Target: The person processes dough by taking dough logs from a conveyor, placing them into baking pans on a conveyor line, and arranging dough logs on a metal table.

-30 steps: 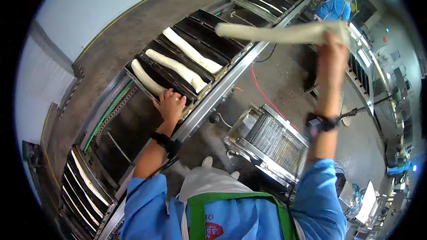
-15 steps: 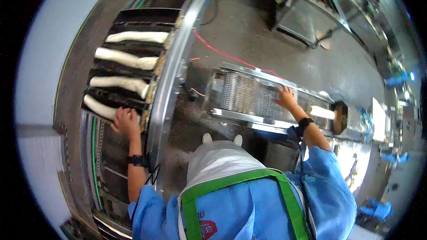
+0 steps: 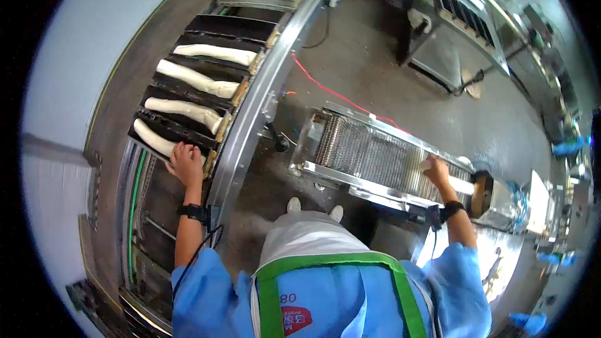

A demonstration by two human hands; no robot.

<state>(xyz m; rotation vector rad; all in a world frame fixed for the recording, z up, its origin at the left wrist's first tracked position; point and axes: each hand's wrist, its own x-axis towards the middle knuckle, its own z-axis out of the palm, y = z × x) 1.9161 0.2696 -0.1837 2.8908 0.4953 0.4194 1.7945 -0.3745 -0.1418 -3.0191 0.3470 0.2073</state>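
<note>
My left hand [image 3: 186, 161] lies over the near end of a long pale dough strip [image 3: 152, 138], which sits in the nearest dark tray groove [image 3: 172, 133] on the left line. Its fingers are slightly apart and rest on the dough. Over the wire-mesh conveyor [image 3: 369, 153] on the right is my right hand [image 3: 436, 170], its fingers bent and blurred. Just beside that hand, another dough piece [image 3: 462, 186] shows at the conveyor's far right end. Whether the right fingers grip this piece is hidden.
More dough strips [image 3: 203, 79] lie in the tray grooves farther up. A metal rail [image 3: 266, 81] borders the tray line. A red cable [image 3: 338, 94] crosses the floor behind the conveyor. A steel cart [image 3: 447, 50] holding dark trays stands at the back right.
My right hand has moved right along the conveyor to the dough piece, and its spread fingers have bent. My left hand stays at the same dough strip's end. The view has shifted.
</note>
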